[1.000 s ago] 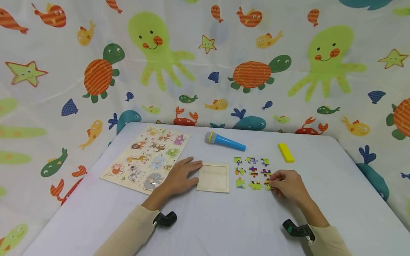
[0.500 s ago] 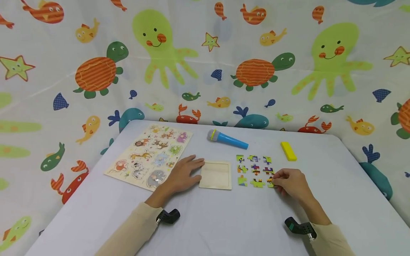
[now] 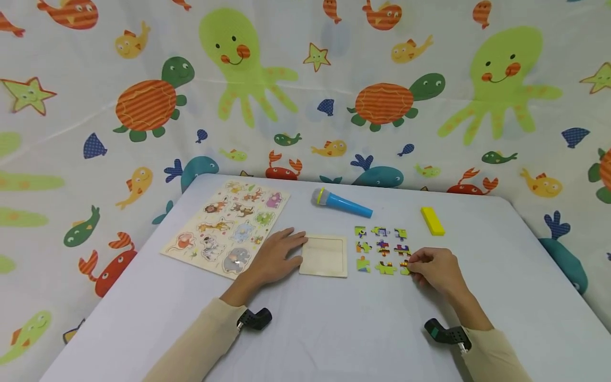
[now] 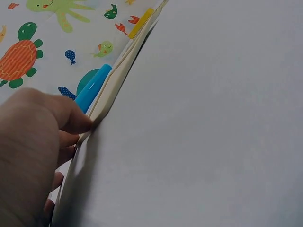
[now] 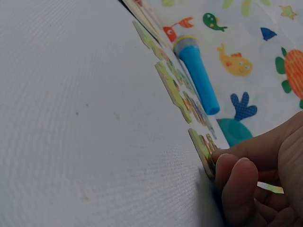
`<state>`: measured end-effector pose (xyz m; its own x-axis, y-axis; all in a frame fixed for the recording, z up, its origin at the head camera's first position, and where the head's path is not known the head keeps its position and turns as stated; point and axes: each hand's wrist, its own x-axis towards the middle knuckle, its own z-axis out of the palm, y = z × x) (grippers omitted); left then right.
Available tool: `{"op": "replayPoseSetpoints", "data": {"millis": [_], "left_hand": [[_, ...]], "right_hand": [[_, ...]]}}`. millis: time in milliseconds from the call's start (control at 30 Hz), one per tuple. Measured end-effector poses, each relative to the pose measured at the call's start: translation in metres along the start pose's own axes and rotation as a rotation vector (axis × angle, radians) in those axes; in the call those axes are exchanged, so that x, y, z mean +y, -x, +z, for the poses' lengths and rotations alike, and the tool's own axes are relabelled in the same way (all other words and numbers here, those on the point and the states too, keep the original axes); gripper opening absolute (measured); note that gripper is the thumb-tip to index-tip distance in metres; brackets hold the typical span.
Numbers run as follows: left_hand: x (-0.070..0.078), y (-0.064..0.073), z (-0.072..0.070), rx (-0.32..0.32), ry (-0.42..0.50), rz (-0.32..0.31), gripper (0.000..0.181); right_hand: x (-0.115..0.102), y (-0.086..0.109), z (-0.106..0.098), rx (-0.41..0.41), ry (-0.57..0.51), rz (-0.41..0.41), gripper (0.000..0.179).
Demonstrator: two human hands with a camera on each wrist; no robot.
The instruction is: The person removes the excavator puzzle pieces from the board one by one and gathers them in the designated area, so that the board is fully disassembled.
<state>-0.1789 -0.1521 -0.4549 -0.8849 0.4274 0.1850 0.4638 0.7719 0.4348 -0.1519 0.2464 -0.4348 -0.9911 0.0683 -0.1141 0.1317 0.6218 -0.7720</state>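
Observation:
In the head view my left hand (image 3: 276, 259) rests beside a square wooden puzzle tray (image 3: 323, 276), its outstretched fingertips and thumb touching the tray's left side. Several jigsaw pieces (image 3: 383, 248) lie apart in rows to the right of the tray. At the front right corner of these rows my right hand (image 3: 438, 269) pinches a jigsaw piece (image 3: 404, 268) between thumb and fingers. That piece (image 5: 203, 153) still looks low at the table surface in the right wrist view, partly covered by the fingertips.
An animal puzzle board (image 3: 224, 228) lies to the left, close to the left hand. Behind the tray is a blue toy microphone (image 3: 348, 205), and a yellow block (image 3: 432, 221) sits at the back right. A patterned cloth (image 3: 286, 95) hangs behind the white table (image 3: 334, 329).
The head view has shifted slightly, so everything sits a little higher and further right. Both hands keep nearly the same places, the left at the tray and the right at the corner jigsaw piece.

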Motion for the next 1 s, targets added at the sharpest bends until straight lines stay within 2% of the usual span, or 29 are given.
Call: {"op": "replayPoseSetpoints", "data": {"millis": [133,367,533,800,1000], "left_hand": [[0.0,0.0,0.0,-0.006,-0.003,-0.005,0.051],[-0.001,-0.001,0.0,0.001,0.001,-0.021,0.05],[-0.001,-0.002,0.002,-0.001,0.008,-0.027,0.05],[0.002,-0.005,0.0,-0.013,0.012,-0.026,0.05],[0.004,-0.001,-0.001,-0.008,0.014,-0.035,0.051]], "right_hand": [[0.0,-0.001,-0.001,-0.005,0.0,-0.009,0.019],[-0.004,-0.001,-0.005,-0.066,0.046,-0.027,0.033],[-0.004,-0.001,-0.008,-0.098,0.056,-0.02,0.035],[0.0,0.001,-0.011,-0.084,0.051,-0.012,0.035],[-0.001,0.003,-0.008,-0.07,0.036,-0.023,0.033]]}}
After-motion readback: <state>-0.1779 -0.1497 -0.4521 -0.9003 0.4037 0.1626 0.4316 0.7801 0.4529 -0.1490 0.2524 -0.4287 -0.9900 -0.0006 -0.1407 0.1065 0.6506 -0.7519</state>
